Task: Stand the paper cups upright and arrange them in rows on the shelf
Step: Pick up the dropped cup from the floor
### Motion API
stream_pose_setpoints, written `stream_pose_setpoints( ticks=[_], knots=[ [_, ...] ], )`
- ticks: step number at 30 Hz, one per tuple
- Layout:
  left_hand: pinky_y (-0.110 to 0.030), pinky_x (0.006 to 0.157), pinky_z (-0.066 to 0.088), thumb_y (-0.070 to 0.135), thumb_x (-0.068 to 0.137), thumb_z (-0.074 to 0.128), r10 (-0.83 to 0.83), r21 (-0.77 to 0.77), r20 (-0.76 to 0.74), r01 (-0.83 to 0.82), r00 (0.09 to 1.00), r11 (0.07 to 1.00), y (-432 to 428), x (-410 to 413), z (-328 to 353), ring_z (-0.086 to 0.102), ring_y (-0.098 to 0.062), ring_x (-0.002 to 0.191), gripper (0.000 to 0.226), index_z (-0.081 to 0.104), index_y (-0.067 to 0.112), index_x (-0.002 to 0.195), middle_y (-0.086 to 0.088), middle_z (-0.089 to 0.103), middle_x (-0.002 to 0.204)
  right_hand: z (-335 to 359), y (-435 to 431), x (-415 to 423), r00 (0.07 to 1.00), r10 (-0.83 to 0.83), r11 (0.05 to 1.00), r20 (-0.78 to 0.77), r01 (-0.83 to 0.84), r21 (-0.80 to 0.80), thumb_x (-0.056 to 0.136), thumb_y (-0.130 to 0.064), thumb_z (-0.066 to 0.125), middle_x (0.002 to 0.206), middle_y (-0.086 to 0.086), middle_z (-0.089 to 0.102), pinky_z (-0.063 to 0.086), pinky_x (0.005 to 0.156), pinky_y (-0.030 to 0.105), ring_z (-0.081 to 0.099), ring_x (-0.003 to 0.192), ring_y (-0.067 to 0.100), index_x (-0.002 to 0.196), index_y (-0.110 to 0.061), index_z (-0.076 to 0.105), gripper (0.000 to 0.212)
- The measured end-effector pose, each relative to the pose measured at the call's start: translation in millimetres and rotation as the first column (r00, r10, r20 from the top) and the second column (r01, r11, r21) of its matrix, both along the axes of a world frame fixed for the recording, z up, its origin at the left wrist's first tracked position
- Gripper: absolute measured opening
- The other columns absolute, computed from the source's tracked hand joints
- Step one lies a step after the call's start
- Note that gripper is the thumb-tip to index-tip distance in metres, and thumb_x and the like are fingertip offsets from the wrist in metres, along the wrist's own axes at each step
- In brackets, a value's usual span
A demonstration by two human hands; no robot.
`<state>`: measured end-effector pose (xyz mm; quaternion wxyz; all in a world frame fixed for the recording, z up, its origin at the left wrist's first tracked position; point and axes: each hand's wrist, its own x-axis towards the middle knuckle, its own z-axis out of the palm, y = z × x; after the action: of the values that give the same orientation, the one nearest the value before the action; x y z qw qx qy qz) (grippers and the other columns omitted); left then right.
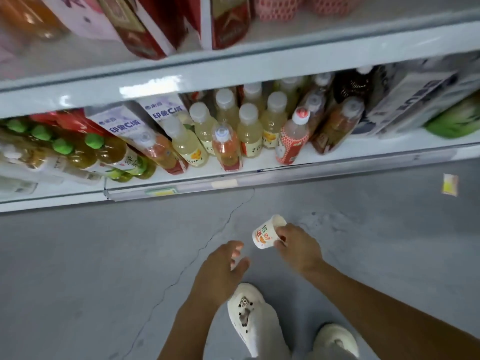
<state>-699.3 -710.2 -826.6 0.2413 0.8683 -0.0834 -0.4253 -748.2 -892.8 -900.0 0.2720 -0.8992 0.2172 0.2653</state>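
A white paper cup with orange and green print is tilted above the grey floor, its open mouth pointing up and away. My right hand pinches it by the side near the base. My left hand hovers just to the left of the cup with fingers loosely spread and holds nothing. The white shelf in front is packed with drink bottles.
The lower shelf holds several yellow juice bottles, green-capped tea bottles and cartons. An upper shelf carries red boxes and patterned cups. A small yellow packet lies on the floor at right. White shoes stand below my hands.
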Motion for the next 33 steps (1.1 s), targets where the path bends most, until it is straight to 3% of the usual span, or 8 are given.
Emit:
stream_pose_setpoints(
  ticks=[7,9,12,15,19,26,29,33],
  knots=[
    [-0.026,0.107,0.035,0.053,0.085,0.056,0.211,-0.195,0.056,-0.197,0.976,0.961,-21,-23,191,0.041,-0.005,0.126,0.06,0.035,0.039,0.139,0.015,0.039,0.144,232,-28,-45,0.859,0.277,0.959,0.431,-0.277,-0.063,0.073,-0.017,0.058,0.086,-0.004,0.066,0.047,0.053,0.031,0.058,0.072,0.019,0.091,-0.027,0.062,0.022],
    [-0.027,0.107,0.034,0.053,0.078,0.067,0.245,-0.267,0.007,-0.234,0.97,0.935,-25,-29,255,0.037,-0.002,0.126,0.073,0.03,0.043,0.14,0.022,0.036,0.14,302,-40,-49,0.809,0.296,0.942,0.508,-0.336,-0.013,0.079,-0.014,0.054,0.095,-0.005,0.064,0.048,0.059,0.031,0.054,0.081,0.017,0.092,-0.025,0.062,0.019],
    [-0.011,0.098,0.031,0.038,0.067,0.085,0.204,-0.378,0.027,-0.179,0.979,0.908,-36,-42,346,0.036,0.006,0.126,0.093,0.029,0.042,0.142,0.027,0.037,0.139,402,-57,-54,0.733,0.32,0.921,0.6,-0.388,-0.018,0.086,-0.012,0.053,0.112,-0.005,0.061,0.05,0.079,0.035,0.054,0.1,0.019,0.1,-0.025,0.062,0.021],
    [0.001,0.087,0.032,0.019,0.064,0.088,0.155,-0.514,0.103,-0.081,0.983,0.854,-53,-54,429,0.043,0.018,0.113,0.09,0.035,0.049,0.13,0.031,0.05,0.126,494,-68,-61,0.683,0.296,0.909,0.668,-0.416,0.021,0.092,-0.021,0.046,0.117,-0.008,0.054,0.042,0.092,0.029,0.047,0.106,0.015,0.103,-0.03,0.057,0.018],
    [-0.011,0.087,0.044,0.021,0.067,0.087,0.188,-0.61,0.239,-0.003,0.953,0.793,-75,-63,527,0.055,0.006,0.106,0.081,0.04,0.05,0.127,0.031,0.058,0.116,601,-84,-77,0.629,0.242,0.917,0.739,-0.396,0.038,0.092,-0.025,0.05,0.119,-0.018,0.049,0.04,0.098,0.027,0.046,0.116,0.01,0.104,-0.029,0.059,0.015],
    [-0.033,0.092,0.051,0.04,0.064,0.084,0.224,-0.689,0.45,0.177,0.864,0.702,-109,-74,653,0.056,-0.007,0.112,0.079,0.039,0.057,0.127,0.026,0.056,0.119,738,-112,-107,0.452,0.121,0.937,0.884,-0.347,0.049,0.091,-0.008,0.056,0.136,-0.016,0.043,0.046,0.089,0.021,0.047,0.125,0.009,0.122,-0.033,0.058,0.04],
    [-0.026,0.09,0.05,0.043,0.063,0.084,0.265,-0.695,0.547,0.256,0.794,0.672,-129,-56,693,0.057,-0.005,0.109,0.076,0.043,0.05,0.126,0.026,0.058,0.117,776,-129,-102,0.343,0.06,0.969,0.937,-0.245,0.028,0.09,-0.017,0.058,0.132,-0.017,0.046,0.046,0.087,0.02,0.056,0.111,0.01,0.129,-0.032,0.053,0.043],
    [-0.022,0.085,0.049,0.037,0.066,0.086,0.319,-0.67,0.653,0.327,0.687,0.667,-157,-18,746,0.058,-0.004,0.105,0.075,0.044,0.037,0.128,0.018,0.058,0.118,816,-149,-73,0.329,-0.056,0.975,0.943,-0.186,0.123,0.093,-0.028,0.062,0.121,-0.019,0.053,0.046,0.083,0.017,0.057,0.106,0.004,0.133,-0.036,0.047,0.043]
  ],
)
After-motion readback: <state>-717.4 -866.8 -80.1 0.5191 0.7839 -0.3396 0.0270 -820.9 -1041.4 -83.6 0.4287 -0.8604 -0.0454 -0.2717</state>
